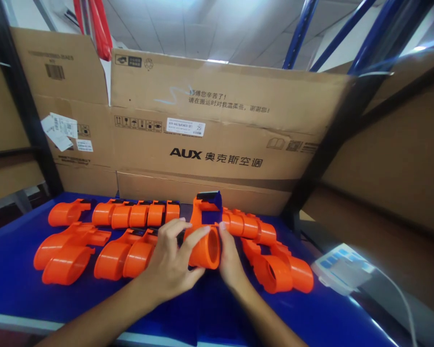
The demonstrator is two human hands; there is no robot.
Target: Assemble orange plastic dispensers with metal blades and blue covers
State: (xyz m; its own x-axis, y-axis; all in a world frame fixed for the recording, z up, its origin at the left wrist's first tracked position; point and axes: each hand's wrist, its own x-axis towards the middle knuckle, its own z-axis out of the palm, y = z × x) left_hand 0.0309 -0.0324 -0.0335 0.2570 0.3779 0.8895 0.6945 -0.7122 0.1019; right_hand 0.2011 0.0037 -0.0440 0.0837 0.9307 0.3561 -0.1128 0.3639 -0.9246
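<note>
An orange plastic tape dispenser (203, 246), a round ring with an arm and a dark strip across its top, is held upright between my two hands over the table. My left hand (171, 260) grips the ring from the left, with thumb below and fingers over its side. From the right, my right hand (231, 255) presses against the ring's edge, its thumb near the top; its other fingers are mostly hidden behind the dispenser. Left of my hands lie two rows of similar orange dispensers (121, 216), several with black parts. More orange dispensers (273, 272) lie to the right.
A blue covering (224, 318) lies over the tabletop. Tall printed cardboard (217, 140) stands along the back. A white power strip (343, 267) with a cable sits at the right edge. Dark metal posts (320, 149) rise at both sides.
</note>
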